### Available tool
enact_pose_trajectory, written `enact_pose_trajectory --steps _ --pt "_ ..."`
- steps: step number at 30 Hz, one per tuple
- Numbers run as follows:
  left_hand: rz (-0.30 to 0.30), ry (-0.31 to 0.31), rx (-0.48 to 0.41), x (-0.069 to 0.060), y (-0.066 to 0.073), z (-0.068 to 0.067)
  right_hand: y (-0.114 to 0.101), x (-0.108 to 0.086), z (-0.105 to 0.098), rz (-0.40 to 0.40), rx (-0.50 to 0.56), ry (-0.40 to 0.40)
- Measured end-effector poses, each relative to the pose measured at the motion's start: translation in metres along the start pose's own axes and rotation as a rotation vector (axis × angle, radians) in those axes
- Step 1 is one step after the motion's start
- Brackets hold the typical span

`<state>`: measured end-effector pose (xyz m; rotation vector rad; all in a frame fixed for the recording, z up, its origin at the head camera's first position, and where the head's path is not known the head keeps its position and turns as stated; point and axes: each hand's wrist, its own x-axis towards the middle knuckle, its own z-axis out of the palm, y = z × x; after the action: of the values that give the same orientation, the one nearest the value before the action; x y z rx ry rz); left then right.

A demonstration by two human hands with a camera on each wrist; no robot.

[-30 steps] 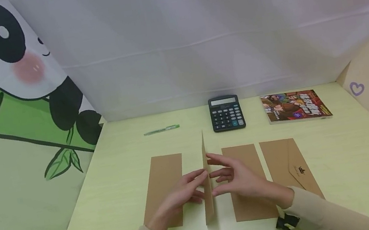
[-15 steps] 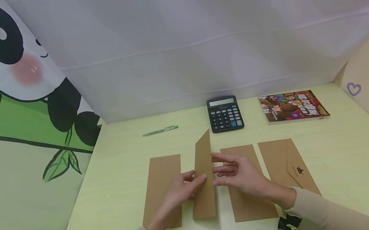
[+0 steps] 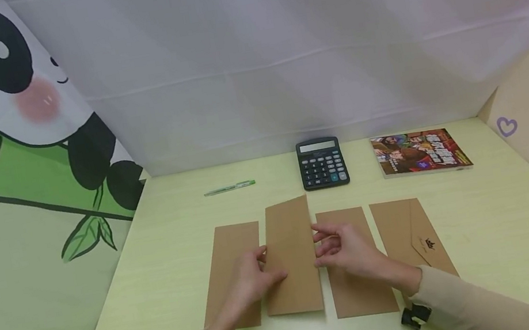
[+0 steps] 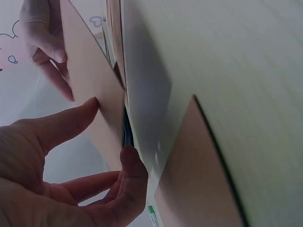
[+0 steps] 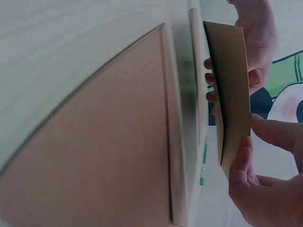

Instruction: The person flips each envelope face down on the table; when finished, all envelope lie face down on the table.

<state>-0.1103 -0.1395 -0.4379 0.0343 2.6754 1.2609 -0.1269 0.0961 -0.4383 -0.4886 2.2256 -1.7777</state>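
A brown envelope [image 3: 291, 260] is raised above the table between two others, its plain face toward the head camera. My left hand [image 3: 249, 278] grips its left edge, thumb on the near face and fingers behind, as the left wrist view also shows on the envelope [image 4: 90, 80]. My right hand [image 3: 349, 250] pinches the right edge; in the right wrist view its thumb and fingers meet at the border of the envelope [image 5: 236, 90]. Plain brown envelopes lie flat to the left [image 3: 232, 252] and right [image 3: 360, 295], partly under the hands.
Farther right lies an envelope [image 3: 401, 229] with a flap and crown print. Toward the back of the table [image 3: 494, 220] are a green pen [image 3: 230, 187], a black calculator [image 3: 322, 164] and a colourful book [image 3: 422, 152]. A white cloth [image 3: 280, 69] hangs behind.
The held envelope has turned from nearly edge-on to showing its broad face. My left hand has moved a little left with its edge, and my right hand slightly right.
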Motion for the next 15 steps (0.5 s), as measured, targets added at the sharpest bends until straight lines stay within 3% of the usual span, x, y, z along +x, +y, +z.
enact_pose_trajectory --steps 7,15 --pt "0.022 0.028 0.063 0.000 -0.004 0.000 0.011 0.006 0.002 0.062 -0.130 -0.001" --pt "0.002 -0.008 0.071 0.000 -0.005 0.000 0.018 0.013 0.004 0.113 -0.264 -0.061"
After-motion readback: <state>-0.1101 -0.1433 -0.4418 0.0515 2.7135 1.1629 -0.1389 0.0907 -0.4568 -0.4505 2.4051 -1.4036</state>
